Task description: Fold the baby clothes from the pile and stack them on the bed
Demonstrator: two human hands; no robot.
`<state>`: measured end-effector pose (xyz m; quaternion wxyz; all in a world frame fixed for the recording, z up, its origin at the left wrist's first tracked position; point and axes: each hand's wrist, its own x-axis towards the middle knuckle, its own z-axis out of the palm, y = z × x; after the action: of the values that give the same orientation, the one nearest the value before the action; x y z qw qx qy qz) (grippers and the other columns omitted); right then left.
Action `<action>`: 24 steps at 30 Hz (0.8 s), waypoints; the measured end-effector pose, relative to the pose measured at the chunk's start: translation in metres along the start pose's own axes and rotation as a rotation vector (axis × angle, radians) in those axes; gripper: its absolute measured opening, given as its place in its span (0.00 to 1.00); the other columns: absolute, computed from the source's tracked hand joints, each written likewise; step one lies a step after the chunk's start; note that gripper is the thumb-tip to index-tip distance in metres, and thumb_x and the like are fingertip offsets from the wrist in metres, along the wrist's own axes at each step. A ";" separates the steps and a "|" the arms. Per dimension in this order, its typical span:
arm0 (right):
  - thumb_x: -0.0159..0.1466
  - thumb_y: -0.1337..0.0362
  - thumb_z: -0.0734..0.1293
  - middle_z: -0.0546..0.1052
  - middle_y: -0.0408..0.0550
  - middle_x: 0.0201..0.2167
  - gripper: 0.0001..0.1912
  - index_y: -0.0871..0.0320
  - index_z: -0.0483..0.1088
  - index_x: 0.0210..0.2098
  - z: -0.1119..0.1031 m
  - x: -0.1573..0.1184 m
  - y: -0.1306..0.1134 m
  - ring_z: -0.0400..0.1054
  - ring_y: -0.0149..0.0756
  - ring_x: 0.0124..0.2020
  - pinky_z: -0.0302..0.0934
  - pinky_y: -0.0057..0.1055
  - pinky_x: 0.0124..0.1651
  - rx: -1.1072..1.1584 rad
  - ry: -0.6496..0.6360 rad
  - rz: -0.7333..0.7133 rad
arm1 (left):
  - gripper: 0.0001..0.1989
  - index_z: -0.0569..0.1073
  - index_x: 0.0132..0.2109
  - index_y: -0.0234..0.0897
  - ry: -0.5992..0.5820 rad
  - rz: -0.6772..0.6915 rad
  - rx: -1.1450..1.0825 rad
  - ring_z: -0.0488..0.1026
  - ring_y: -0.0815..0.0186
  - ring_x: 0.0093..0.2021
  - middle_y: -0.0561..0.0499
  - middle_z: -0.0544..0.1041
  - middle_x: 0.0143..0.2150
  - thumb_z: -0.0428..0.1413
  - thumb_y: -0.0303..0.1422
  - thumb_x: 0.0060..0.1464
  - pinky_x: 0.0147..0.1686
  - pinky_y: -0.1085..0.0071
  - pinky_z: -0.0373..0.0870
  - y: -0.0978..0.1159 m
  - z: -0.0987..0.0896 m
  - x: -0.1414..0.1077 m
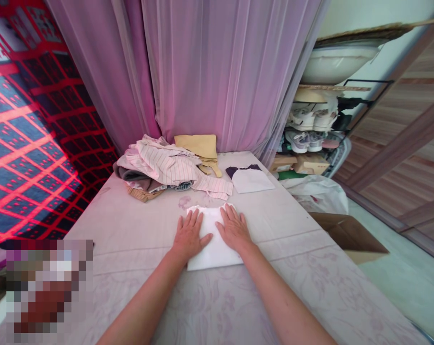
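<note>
A folded white garment (214, 249) lies flat on the patterned cloth of the table (130, 244). My left hand (191, 234) rests palm down on its left side, fingers spread. On its right side lies my right hand (234, 229), also flat with the fingers apart. Beyond them, a heap of clothes with a striped shirt (166, 165) on top sits at the back left. A folded yellow cloth (198, 145) is behind the heap. A folded white and dark garment (252, 179) lies at the back right.
Purple curtains (217, 72) hang behind the table. At the right are a shoe rack with shoes (312, 119), a white basin (339, 64), a white plastic bag (319, 191) and an open cardboard box (360, 235). A blurred patch covers the lower left.
</note>
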<state>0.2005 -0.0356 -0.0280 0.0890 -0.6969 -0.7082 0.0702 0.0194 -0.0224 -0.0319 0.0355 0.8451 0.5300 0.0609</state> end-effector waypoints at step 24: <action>0.67 0.62 0.54 0.73 0.53 0.53 0.19 0.58 0.71 0.49 0.013 -0.065 0.005 0.65 0.39 0.54 0.50 0.43 0.59 0.141 0.516 -0.049 | 0.17 0.73 0.51 0.37 0.142 -0.370 -0.540 0.73 0.62 0.44 0.45 0.77 0.46 0.48 0.32 0.57 0.45 0.69 0.66 -0.019 -0.032 -0.023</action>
<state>0.2028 -0.0997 -0.0436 0.3166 -0.6665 -0.6720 -0.0627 -0.0121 -0.0345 -0.0037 0.2315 0.6882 0.6405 0.2501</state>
